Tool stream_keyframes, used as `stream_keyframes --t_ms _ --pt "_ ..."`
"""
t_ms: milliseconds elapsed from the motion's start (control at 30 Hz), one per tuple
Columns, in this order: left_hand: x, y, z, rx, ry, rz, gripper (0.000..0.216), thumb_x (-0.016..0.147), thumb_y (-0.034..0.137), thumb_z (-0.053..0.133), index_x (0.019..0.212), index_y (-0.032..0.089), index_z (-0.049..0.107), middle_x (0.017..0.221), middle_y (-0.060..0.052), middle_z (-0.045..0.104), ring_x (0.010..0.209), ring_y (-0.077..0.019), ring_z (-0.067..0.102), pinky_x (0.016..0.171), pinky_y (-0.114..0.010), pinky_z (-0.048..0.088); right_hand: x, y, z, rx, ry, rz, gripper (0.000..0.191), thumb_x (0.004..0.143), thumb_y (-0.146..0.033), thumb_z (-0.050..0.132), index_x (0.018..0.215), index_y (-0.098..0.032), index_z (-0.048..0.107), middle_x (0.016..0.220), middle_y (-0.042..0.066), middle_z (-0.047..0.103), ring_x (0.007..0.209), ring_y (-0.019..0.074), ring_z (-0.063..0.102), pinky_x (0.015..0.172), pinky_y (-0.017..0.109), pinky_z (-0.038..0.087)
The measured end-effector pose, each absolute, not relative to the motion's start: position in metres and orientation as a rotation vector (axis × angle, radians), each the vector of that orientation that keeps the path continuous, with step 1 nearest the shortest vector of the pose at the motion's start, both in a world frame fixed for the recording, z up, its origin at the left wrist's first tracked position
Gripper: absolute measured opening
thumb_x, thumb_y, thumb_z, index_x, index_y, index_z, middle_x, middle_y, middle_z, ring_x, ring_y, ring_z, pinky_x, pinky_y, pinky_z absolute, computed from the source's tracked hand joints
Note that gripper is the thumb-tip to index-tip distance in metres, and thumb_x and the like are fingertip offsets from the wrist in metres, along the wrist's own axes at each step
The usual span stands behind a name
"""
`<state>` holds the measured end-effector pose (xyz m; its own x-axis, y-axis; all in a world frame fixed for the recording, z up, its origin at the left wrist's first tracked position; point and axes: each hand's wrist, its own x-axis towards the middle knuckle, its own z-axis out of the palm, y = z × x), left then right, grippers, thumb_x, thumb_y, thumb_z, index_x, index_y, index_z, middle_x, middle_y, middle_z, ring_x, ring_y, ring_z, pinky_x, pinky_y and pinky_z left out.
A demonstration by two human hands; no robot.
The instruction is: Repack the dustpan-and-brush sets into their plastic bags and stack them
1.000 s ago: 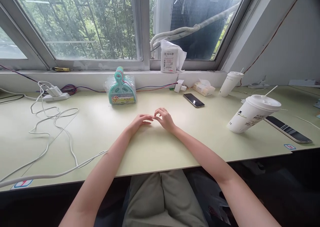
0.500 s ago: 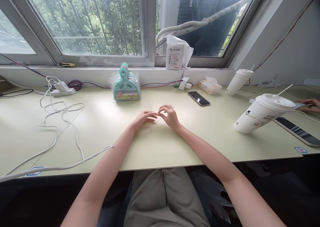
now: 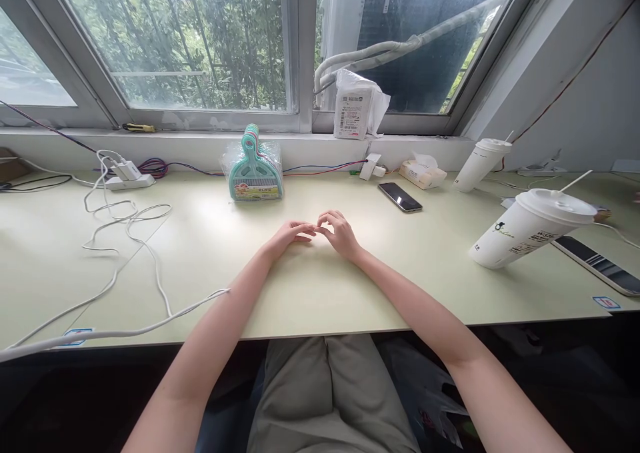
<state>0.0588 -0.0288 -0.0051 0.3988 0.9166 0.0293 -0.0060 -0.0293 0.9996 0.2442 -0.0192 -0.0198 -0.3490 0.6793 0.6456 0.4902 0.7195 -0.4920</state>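
Note:
My left hand rests low over the pale green desk with its fingers stretched out to the right. Facing it, my right hand has curled fingers, and its thumb and forefinger meet at the tip of a left finger. I see no object in either hand. Beyond them, a stack of mint-green dustpan-and-brush sets stands wrapped in clear plastic. A black phone lies to the right of my hands.
White cables sprawl on the left from a power strip. On the right stand a large white cup with a straw, a second cup, a tissue pack and another phone. A white package sits on the sill.
My hands keep the same pose and contact. The view has shifted slightly, and another person's hand at the right edge has almost left the picture.

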Motion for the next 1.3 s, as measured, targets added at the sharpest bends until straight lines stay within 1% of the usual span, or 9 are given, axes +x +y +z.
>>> stream_keyframes --t_ms 133,267,367,500,633,800,1067,1200,1300 --pt "0.059 -0.024 -0.005 1.395 0.918 0.971 0.037 0.071 0.049 0.067 0.084 0.015 0.071 0.097 -0.012 0.070 0.093 -0.0232 0.064 0.081 -0.034 0.052 0.244 -0.018 -0.020 -0.895 -2.040 0.282 0.013 0.091 -0.032 0.052 0.083 -0.024 0.058 0.093 0.005 0.062 0.091 0.0213 0.053 0.083 0.037 0.045" --pt "0.041 -0.004 -0.008 1.228 1.087 1.346 0.034 0.073 0.049 0.064 0.080 0.017 0.058 0.088 -0.007 0.069 0.072 -0.0143 0.064 0.067 -0.027 0.051 0.247 -0.014 -0.024 -0.926 -2.036 0.301 0.012 0.091 -0.033 0.052 0.085 -0.024 0.057 0.093 0.005 0.062 0.091 0.0212 0.053 0.082 0.037 0.045" --pt "0.015 0.012 -0.013 1.086 1.239 1.568 0.025 0.077 0.041 0.059 0.076 0.019 0.048 0.073 -0.001 0.065 0.060 -0.0106 0.060 0.059 -0.024 0.049 0.249 -0.011 -0.028 -0.965 -2.009 0.328 0.010 0.090 -0.034 0.053 0.092 -0.024 0.057 0.095 0.005 0.063 0.092 0.0213 0.054 0.080 0.036 0.046" --pt "-0.013 0.020 -0.016 0.922 1.343 1.683 0.012 0.082 0.030 0.045 0.076 0.020 0.041 0.067 0.001 0.062 0.052 -0.0098 0.056 0.052 -0.022 0.046 0.247 -0.006 -0.031 -0.966 -2.074 0.316 0.011 0.091 -0.031 0.050 0.097 -0.023 0.056 0.098 0.004 0.063 0.094 0.0210 0.054 0.082 0.036 0.045" --pt "-0.019 0.020 -0.015 0.842 1.342 1.699 0.004 0.081 0.025 0.038 0.079 0.021 0.037 0.067 0.001 0.062 0.049 -0.0098 0.055 0.050 -0.021 0.044 0.236 0.008 -0.035 -0.985 -2.169 0.209 0.012 0.091 -0.025 0.048 0.098 -0.022 0.057 0.100 0.006 0.063 0.097 0.0221 0.054 0.088 0.038 0.044" --pt "-0.013 0.013 -0.010 0.957 1.281 1.633 0.006 0.077 0.026 0.039 0.080 0.022 0.035 0.070 0.002 0.063 0.051 -0.0100 0.056 0.050 -0.021 0.043 0.204 0.038 -0.041 -1.039 -2.327 0.100 0.017 0.088 -0.022 0.050 0.103 -0.021 0.058 0.109 0.008 0.063 0.106 0.0250 0.052 0.090 0.041 0.043" --pt "-0.007 0.006 -0.007 1.025 1.247 1.585 0.015 0.083 0.035 0.037 0.078 0.022 0.033 0.064 0.004 0.056 0.052 -0.0101 0.054 0.053 -0.022 0.043 0.140 0.094 -0.042 -1.284 -2.081 0.169 0.040 0.083 -0.026 0.056 0.122 -0.019 0.048 0.123 0.013 0.057 0.117 0.0279 0.048 0.093 0.045 0.041" --pt "0.010 -0.010 0.009 1.164 1.176 1.501 0.011 0.082 0.031 0.037 0.077 0.022 0.032 0.065 0.003 0.056 0.053 -0.0108 0.053 0.055 -0.024 0.043 0.119 0.116 -0.041 -1.311 -1.807 0.292 0.055 0.080 -0.033 0.059 0.129 -0.021 0.036 0.121 0.011 0.056 0.110 0.0246 0.053 0.087 0.040 0.043" --pt "0.037 -0.040 0.025 1.473 1.061 1.535 0.012 0.086 0.035 0.036 0.082 0.023 0.034 0.071 0.001 0.060 0.056 -0.0119 0.054 0.058 -0.026 0.044 0.107 0.125 -0.040 -1.201 -1.826 0.298 0.048 0.083 -0.032 0.054 0.126 -0.020 0.037 0.110 0.011 0.060 0.102 0.0237 0.057 0.083 0.039 0.043"
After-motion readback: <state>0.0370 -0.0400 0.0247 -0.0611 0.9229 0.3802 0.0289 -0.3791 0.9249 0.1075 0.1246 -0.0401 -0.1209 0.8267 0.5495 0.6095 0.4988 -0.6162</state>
